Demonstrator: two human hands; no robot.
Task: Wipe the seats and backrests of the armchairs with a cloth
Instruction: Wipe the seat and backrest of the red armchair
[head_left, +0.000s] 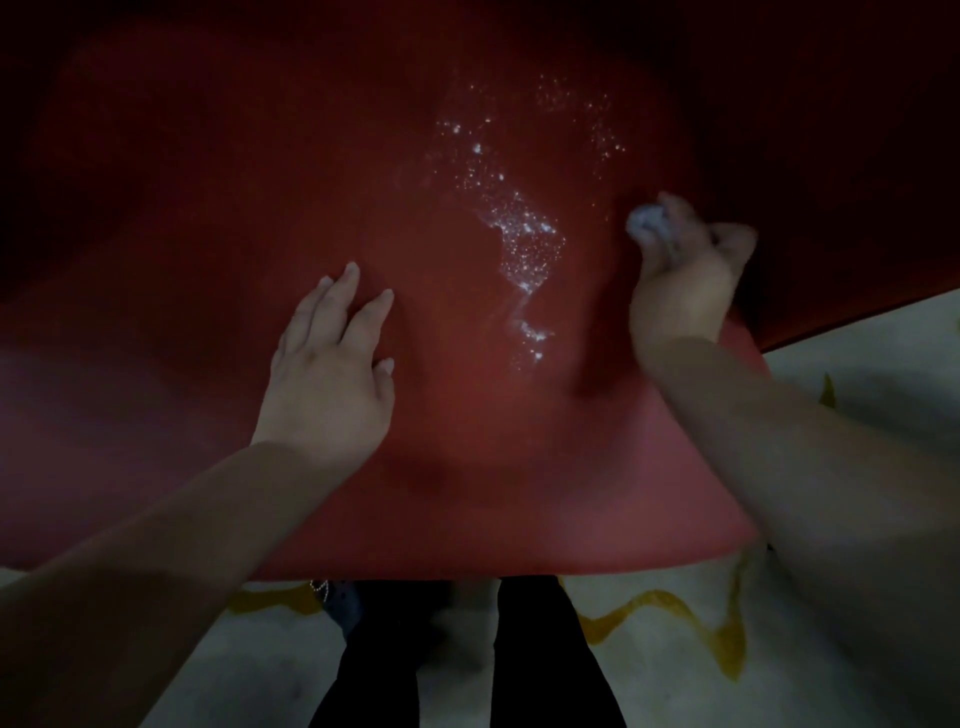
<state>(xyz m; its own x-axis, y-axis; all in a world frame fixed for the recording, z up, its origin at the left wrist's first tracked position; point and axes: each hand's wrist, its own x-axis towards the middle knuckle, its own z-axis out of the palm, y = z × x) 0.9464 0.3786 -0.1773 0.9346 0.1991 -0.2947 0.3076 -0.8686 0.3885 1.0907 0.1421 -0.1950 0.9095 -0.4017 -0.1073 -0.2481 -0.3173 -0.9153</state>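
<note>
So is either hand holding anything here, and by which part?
The right hand grips a bunched pale cloth, most of it hidden inside the fingers. The left hand holds nothing; it rests flat on the red seat.

No writing, label, brand, number or sign can be read anywhere here; the light is dim and nothing shows lettering.
</note>
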